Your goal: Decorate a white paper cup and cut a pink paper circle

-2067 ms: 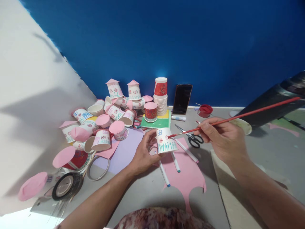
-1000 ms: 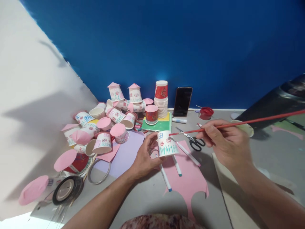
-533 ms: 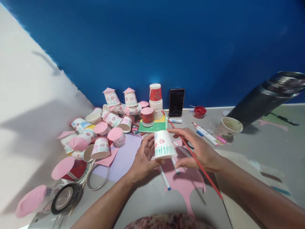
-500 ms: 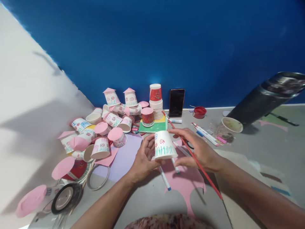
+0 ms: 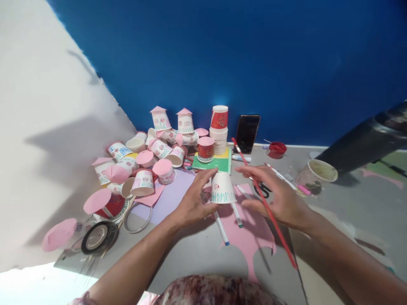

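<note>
An upside-down white paper cup with drawn green grass and a red flower is between my hands. My left hand has thumb and fingers curved around its left side. To the cup's right, my right hand holds a long thin red stick, which slants from upper left to lower right; thumb and forefinger are spread apart toward the cup. Pink paper with cut-out curves lies below, with a blue-tipped marker and a green-tipped marker near the cup.
Decorated cups with pink paper tops are piled at left, by black tape. Behind are a cup stack, a phone and a red container. Black scissors, a stained cup and a dark flask are at right.
My right hand has moved away from the cup, leaving a gap. The cup has turned more upright, showing less of its blue drawing. The whole view has shifted slightly.
</note>
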A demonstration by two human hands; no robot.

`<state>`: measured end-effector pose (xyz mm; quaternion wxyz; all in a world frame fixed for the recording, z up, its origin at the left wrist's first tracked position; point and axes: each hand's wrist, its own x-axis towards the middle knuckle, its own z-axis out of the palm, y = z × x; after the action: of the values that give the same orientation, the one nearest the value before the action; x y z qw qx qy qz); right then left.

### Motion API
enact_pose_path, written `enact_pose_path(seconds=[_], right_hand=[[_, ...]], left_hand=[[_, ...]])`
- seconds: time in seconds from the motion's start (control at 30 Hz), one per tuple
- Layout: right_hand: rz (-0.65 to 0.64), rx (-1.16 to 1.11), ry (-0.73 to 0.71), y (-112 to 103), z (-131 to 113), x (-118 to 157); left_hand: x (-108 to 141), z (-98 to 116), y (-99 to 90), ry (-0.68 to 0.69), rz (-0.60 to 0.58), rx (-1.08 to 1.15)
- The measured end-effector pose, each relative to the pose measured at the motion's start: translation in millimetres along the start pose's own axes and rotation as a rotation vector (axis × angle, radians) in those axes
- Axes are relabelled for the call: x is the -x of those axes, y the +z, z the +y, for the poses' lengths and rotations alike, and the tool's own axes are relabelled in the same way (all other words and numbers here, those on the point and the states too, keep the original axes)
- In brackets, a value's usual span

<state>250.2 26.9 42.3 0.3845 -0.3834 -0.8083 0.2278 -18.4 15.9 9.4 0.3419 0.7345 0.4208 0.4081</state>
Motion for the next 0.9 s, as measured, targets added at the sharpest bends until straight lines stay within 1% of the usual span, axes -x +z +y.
enact_pose_path(seconds=[0.03, 0.07, 0.1, 0.17, 0.2, 0.3, 0.47, 0.63, 0.8, 0.9], right_hand=[[0.071, -0.055, 0.033, -5, -3, 1], [0.17, -0.119, 0.055, -9, -5, 2], [0.245, -0.187, 0.056, -13, -7, 3], [0.339, -0.278, 0.02, -18, -9, 4], [0.351, -0.29, 0.0, -19, -9, 5], [0.341, -0.255, -0.001, -18, -10, 7], [0.253, -0.221, 0.025, -14, -12, 10], [0.237, -0.176, -0.016, -15, -12, 9], [0.202, -0.132, -0.043, -14, -10, 7], [0.171, -0.111, -0.086, -14, -11, 4]], left_hand=[[-1, -1, 0.5, -0.002, 0.021, 0.029], [-2, -2, 1.0, -0.009, 0.042, 0.063], [-2, -3, 1.5, -0.017, 0.063, 0.096], [-3, -4, 2.1, -0.037, 0.094, 0.137], [-2, -5, 2.4, -0.045, 0.1, 0.141], [-2, -6, 3.0, -0.054, 0.092, 0.12], [-1, -7, 3.8, -0.058, 0.08, 0.089], [-1, -7, 5.3, -0.056, 0.063, 0.099], [-1, -5, 6.6, -0.064, 0.055, 0.121], [-1, -3, 6.4, -0.076, 0.045, 0.105]])
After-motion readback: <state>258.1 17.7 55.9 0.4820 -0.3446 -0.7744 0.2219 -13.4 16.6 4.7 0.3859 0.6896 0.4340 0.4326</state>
